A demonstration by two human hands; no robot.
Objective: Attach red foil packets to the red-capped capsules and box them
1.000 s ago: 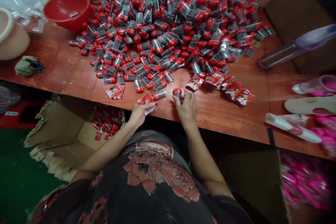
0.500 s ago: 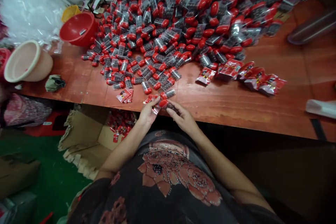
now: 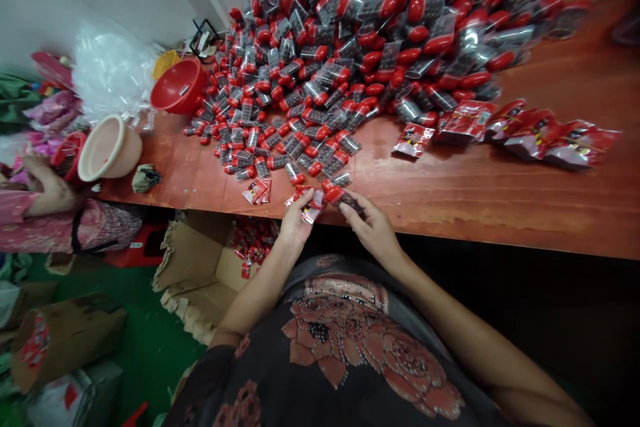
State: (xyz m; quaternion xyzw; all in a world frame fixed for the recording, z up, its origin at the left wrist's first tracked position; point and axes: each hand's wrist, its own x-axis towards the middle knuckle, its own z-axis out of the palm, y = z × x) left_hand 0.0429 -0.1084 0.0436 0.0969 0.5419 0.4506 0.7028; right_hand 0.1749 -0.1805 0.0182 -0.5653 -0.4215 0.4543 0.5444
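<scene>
My left hand (image 3: pixel 297 219) is closed on a small red and silver packet (image 3: pixel 313 207) at the table's front edge. Just to its right, my right hand (image 3: pixel 367 221) pinches a clear tube with a red cap and dark contents (image 3: pixel 336 195), cap end toward the packet. Another red-capped tube (image 3: pixel 342 179) lies right behind the held one. Beyond both hands spreads a large heap of such red-capped tubes (image 3: pixel 320 90). A few flat red packets (image 3: pixel 257 191) lie left of my left hand.
Filled red packets (image 3: pixel 463 121) lie in a row at right on the wooden table (image 3: pixel 450 203). A red bowl (image 3: pixel 175 83) and a cream basin (image 3: pixel 113 150) stand at left. Below the edge is a cardboard box (image 3: pixel 193 267) holding red packets. A co-worker's arm (image 3: pixel 50 187) shows far left.
The view has swung left, bringing a co-worker's arm into sight. My hands have drawn slightly apart, and the held tube sits a little farther from the packet.
</scene>
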